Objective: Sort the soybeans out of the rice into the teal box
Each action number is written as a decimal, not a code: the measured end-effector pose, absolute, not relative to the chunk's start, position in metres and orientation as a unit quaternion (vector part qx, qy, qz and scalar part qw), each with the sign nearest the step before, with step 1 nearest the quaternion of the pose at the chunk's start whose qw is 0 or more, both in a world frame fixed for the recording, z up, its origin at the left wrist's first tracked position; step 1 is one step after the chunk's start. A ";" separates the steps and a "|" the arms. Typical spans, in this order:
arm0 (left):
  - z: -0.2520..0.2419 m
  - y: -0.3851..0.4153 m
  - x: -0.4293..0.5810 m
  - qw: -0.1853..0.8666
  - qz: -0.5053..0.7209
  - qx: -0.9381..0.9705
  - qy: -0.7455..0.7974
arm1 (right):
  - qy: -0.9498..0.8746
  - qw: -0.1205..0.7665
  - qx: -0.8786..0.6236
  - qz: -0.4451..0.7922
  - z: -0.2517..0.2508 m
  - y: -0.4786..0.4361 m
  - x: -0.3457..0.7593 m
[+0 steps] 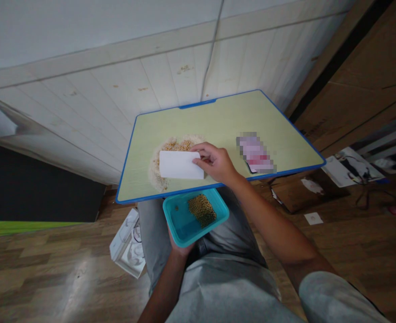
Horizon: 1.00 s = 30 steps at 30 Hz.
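My right hand (214,160) pinches the right end of a white card (179,165), tilted over a spread of pale grains (156,172) on the table. Yellow beans (179,145) are mixed among those grains, and the card hides part of the pile. Below the table's near edge, my left hand (181,246) holds a turquoise plastic tray (181,226) from underneath, over my lap. Most of that hand's fingers are hidden by the tray. Several yellowish-green beans (202,210) are gathered at the tray's right side, with a stray one to their left.
The pale green table (225,121) has a blue rim and stands against a white panelled wall (171,76). On its right lies a pixelated flat object (254,153). An open white box (129,244) sits on the floor at left; cardboard (359,98) stands at right.
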<state>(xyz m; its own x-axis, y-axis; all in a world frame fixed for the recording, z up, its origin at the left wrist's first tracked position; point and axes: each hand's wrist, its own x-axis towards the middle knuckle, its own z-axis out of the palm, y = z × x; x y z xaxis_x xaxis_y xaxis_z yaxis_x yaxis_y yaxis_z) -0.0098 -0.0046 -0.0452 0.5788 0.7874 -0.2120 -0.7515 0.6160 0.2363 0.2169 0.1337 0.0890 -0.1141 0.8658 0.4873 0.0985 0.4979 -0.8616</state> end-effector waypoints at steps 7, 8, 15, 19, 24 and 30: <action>-0.033 -0.003 -0.005 0.894 0.421 0.058 0.141 | -0.659 0.572 -0.389 0.293 0.086 0.137 0.219; -0.032 -0.003 -0.005 0.894 0.421 0.058 0.141 | -0.654 0.577 -0.396 0.287 0.085 0.138 0.219; -0.047 -0.002 -0.010 0.894 0.422 0.061 0.137 | -0.704 0.539 -0.347 0.305 0.087 0.134 0.217; -0.056 -0.004 -0.014 0.893 0.427 0.063 0.129 | -0.700 0.543 -0.368 0.282 0.086 0.136 0.217; -0.058 -0.005 -0.015 0.893 0.429 0.066 0.121 | -0.658 0.579 -0.405 0.259 0.084 0.139 0.218; -0.081 -0.004 -0.023 0.890 0.431 0.066 0.132 | -0.704 0.546 -0.361 0.277 0.085 0.138 0.215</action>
<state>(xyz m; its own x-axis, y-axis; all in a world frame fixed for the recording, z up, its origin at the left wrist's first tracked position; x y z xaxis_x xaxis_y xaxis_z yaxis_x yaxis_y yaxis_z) -0.0225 -0.0044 -0.0809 0.5933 0.7849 -0.1785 -0.7497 0.6196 0.2324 0.2152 0.1377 0.0853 -0.1433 0.8104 0.5681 0.2057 0.5859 -0.7838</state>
